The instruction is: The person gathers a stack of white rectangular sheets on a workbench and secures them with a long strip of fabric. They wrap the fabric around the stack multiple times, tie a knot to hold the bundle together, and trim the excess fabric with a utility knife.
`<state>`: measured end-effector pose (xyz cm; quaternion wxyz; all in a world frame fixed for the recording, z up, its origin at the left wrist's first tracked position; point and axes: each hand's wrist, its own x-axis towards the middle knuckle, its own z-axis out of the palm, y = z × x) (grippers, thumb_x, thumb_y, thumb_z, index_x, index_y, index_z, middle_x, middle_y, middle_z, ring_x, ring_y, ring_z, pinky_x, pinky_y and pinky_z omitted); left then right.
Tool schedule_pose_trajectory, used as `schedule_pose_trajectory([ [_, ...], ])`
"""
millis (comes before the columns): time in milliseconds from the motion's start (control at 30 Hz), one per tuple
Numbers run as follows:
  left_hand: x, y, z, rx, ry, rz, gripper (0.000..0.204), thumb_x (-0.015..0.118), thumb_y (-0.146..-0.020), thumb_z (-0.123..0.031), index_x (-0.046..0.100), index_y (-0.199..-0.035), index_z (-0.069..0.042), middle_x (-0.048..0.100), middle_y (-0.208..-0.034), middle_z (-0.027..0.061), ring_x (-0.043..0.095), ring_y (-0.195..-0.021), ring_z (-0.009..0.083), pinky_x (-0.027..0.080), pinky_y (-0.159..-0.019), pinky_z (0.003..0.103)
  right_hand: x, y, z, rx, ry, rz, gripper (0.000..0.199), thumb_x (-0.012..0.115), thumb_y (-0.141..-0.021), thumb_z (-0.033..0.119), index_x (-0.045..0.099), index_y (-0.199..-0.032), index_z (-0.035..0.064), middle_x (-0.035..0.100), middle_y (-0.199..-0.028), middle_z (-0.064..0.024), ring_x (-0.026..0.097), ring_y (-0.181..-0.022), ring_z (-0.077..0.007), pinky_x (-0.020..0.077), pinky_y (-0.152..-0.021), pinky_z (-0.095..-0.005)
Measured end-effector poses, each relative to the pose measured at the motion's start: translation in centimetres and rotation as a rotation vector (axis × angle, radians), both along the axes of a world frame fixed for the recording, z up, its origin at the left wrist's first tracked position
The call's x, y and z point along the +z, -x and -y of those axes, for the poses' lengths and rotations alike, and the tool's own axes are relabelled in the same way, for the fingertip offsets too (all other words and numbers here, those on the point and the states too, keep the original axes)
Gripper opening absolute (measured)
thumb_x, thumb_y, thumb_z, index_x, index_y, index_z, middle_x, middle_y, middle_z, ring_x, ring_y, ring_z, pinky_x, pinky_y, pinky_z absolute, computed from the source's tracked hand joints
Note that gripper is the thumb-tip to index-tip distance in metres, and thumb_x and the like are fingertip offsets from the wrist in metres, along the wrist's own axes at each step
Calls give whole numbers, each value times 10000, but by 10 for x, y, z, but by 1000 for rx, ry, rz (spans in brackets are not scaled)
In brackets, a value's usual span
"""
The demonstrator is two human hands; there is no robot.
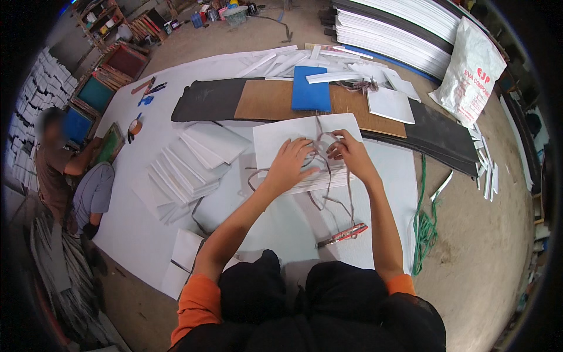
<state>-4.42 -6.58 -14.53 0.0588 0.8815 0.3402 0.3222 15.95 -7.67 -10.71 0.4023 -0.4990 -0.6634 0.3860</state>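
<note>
"Grip of the left hand (291,161): fingers spread, palm side down over the stack of white sheets (271,141), right beside the brownish cords (319,151)!"

"And the right hand (353,154)?"

"Fingers curled now over those same cords, at the stack's upper right; pinching or merely touching, impossible to tell from here."

"And the stack?"

"Flat on the white sheeting (146,246), out in front of the knees (258,287), with cords looped across the top and trailing over the near edge."

"Just nearer the body?"

"Red-handled tool (350,232), lying askew, close to a cord."

"Out to the left?"

"Fanned white sheets (187,167)! Beyond those, a seated person (56,170) with a green framed panel (109,145)."

"Far side?"

"Blue pad (311,88) across a brown board (264,100), black sheets (205,100) beneath, white offcuts (287,61) heaped just behind. Off to the right, green rope (425,234), and farther up, a white sack (469,73) beside tall sheet piles (390,35)."
</note>
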Motion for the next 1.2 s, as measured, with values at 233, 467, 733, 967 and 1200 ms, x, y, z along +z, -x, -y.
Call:
schedule_pose_trajectory([
  [233,24,31,-29,306,701,626,349,498,-868,-295,468,-699,9,458,-544,94,419,-492,198,371,-510,313,20,-52,-26,-63,132,71,269,397,-911,216,531,-801,11,463,-561,-19,447,-495,-91,340,-456,-210],
  [467,24,64,-52,215,395,299,373,577,-815,-253,397,-635,20,408,-590,116,344,-540,155,316,-509,304,8,-100,-47,35,301,-331,268,486,-859,251,472,-629,113,365,-539,52,296,-472,-51,212,-440,-223],
  [733,29,37,-52,24,1020,1104,338,501,-866,-223,403,-593,-50,481,-731,46,457,-717,132,413,-808,293,-73,-81,-67,-416,54,-266,236,508,-848,272,553,-729,74,464,-665,23,395,-612,-76,326,-573,-225],
  [967,3,29,-80,-108,1091,1008,291,473,-888,-231,441,-661,-52,562,-779,45,529,-791,145,386,-880,336,-89,-72,-67,-351,219,-696,238,454,-880,276,544,-818,65,474,-738,29,394,-675,-79,317,-643,-215],
  [1200,-5,19,-42,516,94,178,294,531,-842,-294,461,-686,-54,540,-756,41,503,-776,166,311,-884,404,-110,-98,-56,-408,266,-528,392,439,-886,296,516,-1096,-26,553,-969,-70,501,-895,-139,373,-801,-240],
])
